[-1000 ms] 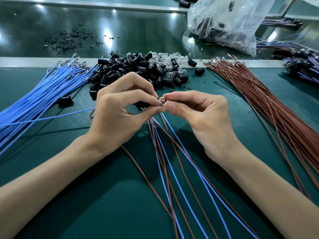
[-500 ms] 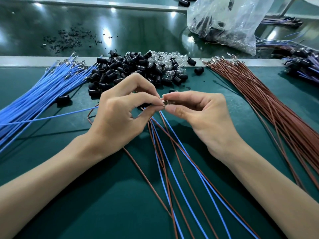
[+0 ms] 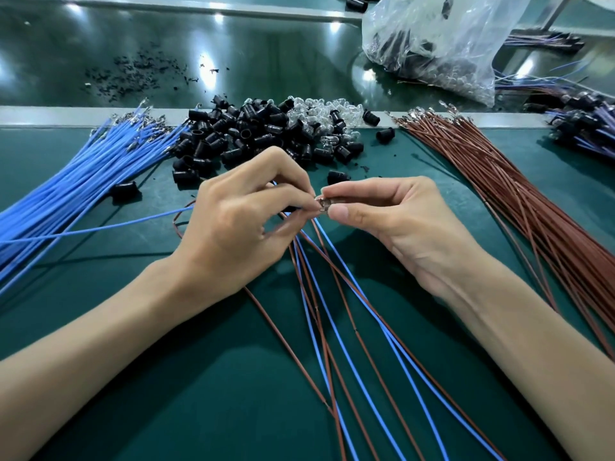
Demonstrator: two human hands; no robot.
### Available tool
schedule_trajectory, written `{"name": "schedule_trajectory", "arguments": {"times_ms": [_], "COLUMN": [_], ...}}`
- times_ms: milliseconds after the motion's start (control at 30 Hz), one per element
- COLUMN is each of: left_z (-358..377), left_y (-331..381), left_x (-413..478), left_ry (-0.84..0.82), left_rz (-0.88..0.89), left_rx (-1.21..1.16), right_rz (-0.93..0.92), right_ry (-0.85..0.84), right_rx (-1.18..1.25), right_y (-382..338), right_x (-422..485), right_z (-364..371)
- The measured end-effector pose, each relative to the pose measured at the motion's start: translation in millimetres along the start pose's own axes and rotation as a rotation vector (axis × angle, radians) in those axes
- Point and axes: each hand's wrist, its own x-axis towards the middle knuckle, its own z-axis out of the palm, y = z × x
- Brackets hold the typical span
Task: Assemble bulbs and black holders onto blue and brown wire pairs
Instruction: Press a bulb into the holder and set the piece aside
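A green table (image 3: 199,410) carries everything. A thick bundle of blue wires (image 3: 76,191) fans across its left side, and a bundle of brown wires (image 3: 532,207) runs down the right. A clear plastic bag (image 3: 442,38) sits at the far right. The left hand (image 3: 239,234) and right hand (image 3: 409,227) meet above the table's middle. Behind them lies a heap of black holders (image 3: 239,134), with clear bulbs (image 3: 319,111) piled against its far side. Loose blue and brown wires (image 3: 336,327) trail from the left hand's curled fingers, which pinch their upper ends. The right thumb and forefinger pinch a small bulb (image 3: 323,205), touching the left fingertips.
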Motion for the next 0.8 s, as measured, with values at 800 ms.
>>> {"name": "schedule_trajectory", "arguments": {"times_ms": [800], "left_z": [-0.8], "left_y": [4.1], "left_x": [5.3], "left_ry": [0.025], "left_rz": [-0.083], "left_rx": [-0.058], "right_rz": [-0.437], "right_ry": [0.138], "right_rx": [-0.341], "right_y": [8.5], "right_x": [-3.4], "right_z": [13.1]}}
